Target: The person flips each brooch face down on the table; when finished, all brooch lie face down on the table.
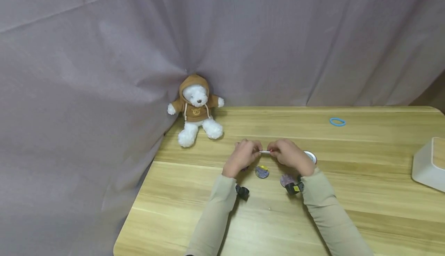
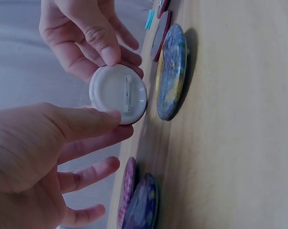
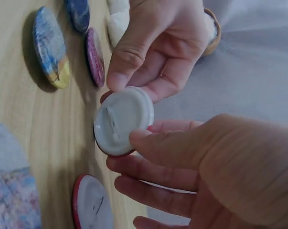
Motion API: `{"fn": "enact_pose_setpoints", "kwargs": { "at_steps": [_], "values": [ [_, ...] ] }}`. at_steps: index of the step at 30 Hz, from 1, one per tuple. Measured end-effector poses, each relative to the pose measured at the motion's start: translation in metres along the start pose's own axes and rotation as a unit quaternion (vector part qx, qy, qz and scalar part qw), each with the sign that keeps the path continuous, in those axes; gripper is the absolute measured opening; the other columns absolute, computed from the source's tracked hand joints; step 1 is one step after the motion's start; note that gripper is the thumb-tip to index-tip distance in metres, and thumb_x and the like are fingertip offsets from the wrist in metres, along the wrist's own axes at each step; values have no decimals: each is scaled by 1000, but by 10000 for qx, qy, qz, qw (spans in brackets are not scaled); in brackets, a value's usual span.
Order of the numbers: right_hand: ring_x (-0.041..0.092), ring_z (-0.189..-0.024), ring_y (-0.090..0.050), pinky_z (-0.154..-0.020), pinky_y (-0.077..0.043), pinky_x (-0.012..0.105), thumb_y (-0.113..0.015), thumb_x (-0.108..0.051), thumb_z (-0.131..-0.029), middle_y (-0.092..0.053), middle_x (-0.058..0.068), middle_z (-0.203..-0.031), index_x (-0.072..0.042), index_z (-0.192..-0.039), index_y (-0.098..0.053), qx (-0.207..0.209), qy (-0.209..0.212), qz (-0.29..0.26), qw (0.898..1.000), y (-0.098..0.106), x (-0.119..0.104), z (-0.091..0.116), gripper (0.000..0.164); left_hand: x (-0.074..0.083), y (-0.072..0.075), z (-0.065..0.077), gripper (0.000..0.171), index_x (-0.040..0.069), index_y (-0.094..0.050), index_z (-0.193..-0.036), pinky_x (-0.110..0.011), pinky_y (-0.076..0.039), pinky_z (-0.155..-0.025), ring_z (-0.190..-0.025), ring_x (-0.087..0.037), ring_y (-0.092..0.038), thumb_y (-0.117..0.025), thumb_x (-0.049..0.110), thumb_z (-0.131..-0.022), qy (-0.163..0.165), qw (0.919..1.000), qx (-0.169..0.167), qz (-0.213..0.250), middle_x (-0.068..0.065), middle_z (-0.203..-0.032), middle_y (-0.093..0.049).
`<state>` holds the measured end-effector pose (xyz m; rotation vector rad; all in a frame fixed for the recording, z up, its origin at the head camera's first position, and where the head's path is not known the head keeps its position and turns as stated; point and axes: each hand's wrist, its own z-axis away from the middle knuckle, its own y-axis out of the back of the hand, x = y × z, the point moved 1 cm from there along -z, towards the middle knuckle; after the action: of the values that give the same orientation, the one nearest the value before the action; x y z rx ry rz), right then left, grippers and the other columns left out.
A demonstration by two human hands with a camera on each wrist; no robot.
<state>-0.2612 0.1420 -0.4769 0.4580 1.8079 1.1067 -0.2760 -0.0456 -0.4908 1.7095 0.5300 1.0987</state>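
Observation:
A round pin-back badge (image 2: 110, 88) is held up above the table with its white back and safety pin showing. My left hand (image 1: 243, 154) pinches one edge between thumb and finger; my right hand (image 1: 287, 154) pinches the opposite edge. Below them lies a blue-and-yellow badge (image 3: 50, 47), face up. A magenta badge (image 2: 127, 191) and a dark blue badge (image 2: 143, 205) lie by the left hand, mostly hidden from the head view. Near the right hand are a pale pink badge (image 1: 286, 180) and a red-rimmed badge (image 3: 93, 202) with its white pin side up.
A white teddy bear (image 1: 196, 109) in a brown hoodie sits at the table's back left corner, against a grey curtain (image 1: 260, 39). Toward the back right lies a blue ring (image 1: 337, 122). A white box (image 1: 424, 167) with a wood-coloured panel stands at the right edge.

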Motion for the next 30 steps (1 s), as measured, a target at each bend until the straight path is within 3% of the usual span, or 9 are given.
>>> {"fn": "enact_pose_setpoints", "kwargs": {
  "at_steps": [10, 19, 25, 30],
  "values": [
    [25, -82, -63, -82, -51, 51, -65, 6, -89, -72, 9, -89, 0, -97, -74, -52, -236, -213, 9995, -2, 0, 0, 13, 0, 2, 0, 9, 17, -70, -104, -41, -38, -90, -100, -16, -66, -69, 20, -96, -138, 9998, 146, 70, 2, -106, -76],
    [19, -69, -58, -68, -50, 43, -71, 7, -79, -65, 0, -73, 0, -99, -69, 301, 2, -21, 9995, -7, -3, -2, 21, 1, 0, 0, 16, 15, -65, -110, -43, -38, -90, -97, -17, -66, -71, 13, -95, -88, 9999, 141, 27, 2, -99, -76],
    [24, -70, -57, -73, -45, 50, -76, 4, -78, -60, -3, -69, -1, -101, -59, 500, -184, 183, 9984, -10, -8, 0, 29, 3, -2, 0, 24, 16, -65, -114, -42, -36, -90, -93, -17, -61, -73, 13, -92, 67, 9998, 113, -173, 3, -98, -76],
    [28, -75, -59, -77, -36, 54, -76, 3, -75, -65, 0, -72, -5, -92, -62, 518, -313, 368, 9975, -13, -9, -1, 23, 5, -2, -1, 26, 16, -69, -114, -42, -36, -89, -97, -20, -59, -74, 14, -89, 204, 9988, 18, -437, 2, -101, -73]
  ]
}}
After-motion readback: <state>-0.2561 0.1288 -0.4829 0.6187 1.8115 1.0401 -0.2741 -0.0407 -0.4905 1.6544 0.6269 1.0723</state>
